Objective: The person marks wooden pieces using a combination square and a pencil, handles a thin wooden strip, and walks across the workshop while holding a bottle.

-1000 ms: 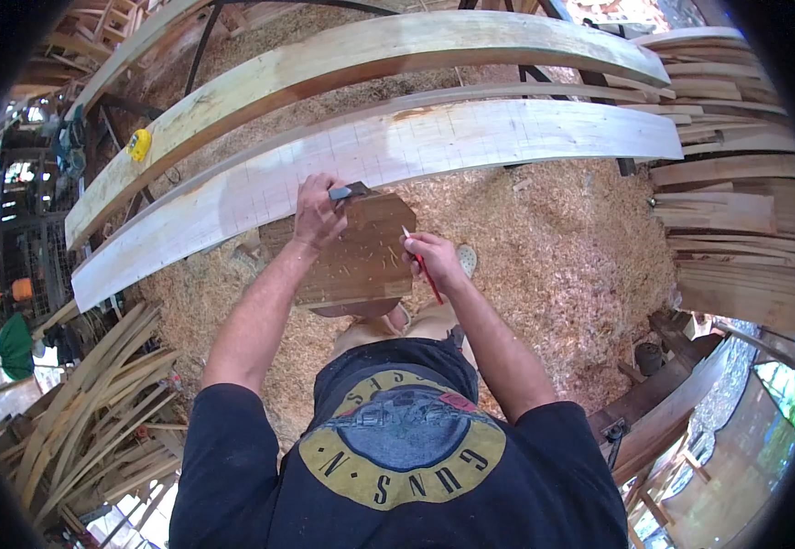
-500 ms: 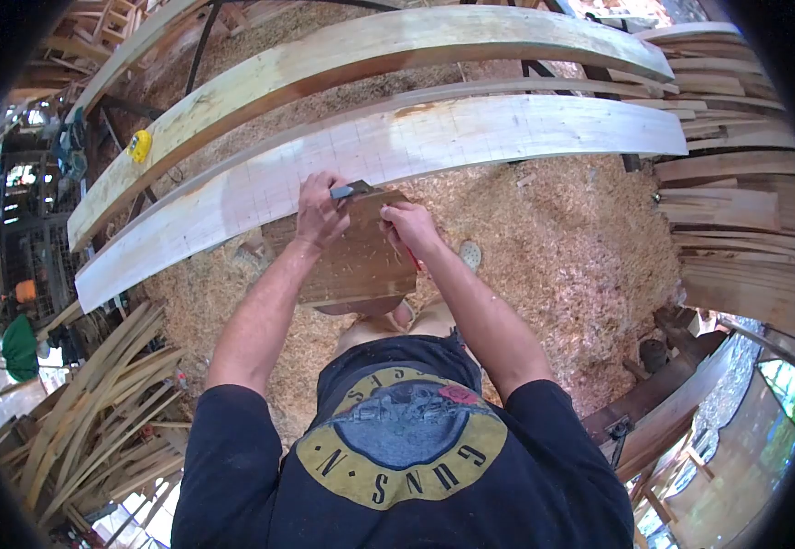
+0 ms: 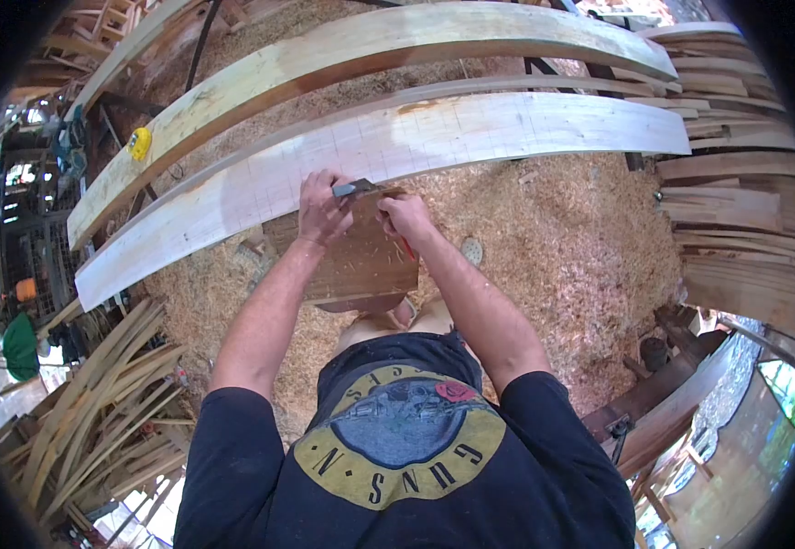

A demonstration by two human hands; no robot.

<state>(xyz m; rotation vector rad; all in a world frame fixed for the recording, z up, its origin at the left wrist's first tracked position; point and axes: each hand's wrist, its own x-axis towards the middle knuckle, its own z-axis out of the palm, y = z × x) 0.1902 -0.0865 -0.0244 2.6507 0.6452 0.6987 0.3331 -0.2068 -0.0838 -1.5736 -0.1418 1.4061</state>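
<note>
My left hand [image 3: 324, 209] is closed around a small tool with a light grey body and a dark flat end [image 3: 353, 188]; its exact kind is unclear. That tool lies by the near edge of a long pale plank [image 3: 287, 174] with several faint cross lines on its face. Just right of the tool, my right hand [image 3: 405, 218] pinches a thin red pencil-like stick [image 3: 407, 248], whose tail points back toward me. The fingers hide its other end. Below both hands is a brown wooden board [image 3: 361, 265] sprinkled with shavings.
Behind the pale plank runs a second thick plank [image 3: 351, 66], with a yellow tape measure [image 3: 140, 144] on its left part. Stacked boards [image 3: 727, 206] fill the right side. Thin strips [image 3: 104, 393] are piled at lower left. Shavings [image 3: 580, 265] cover the ground.
Both hands have shifted very slightly, and the grey tool has moved a little to the right, closer to my right hand. Both grips are kept.
</note>
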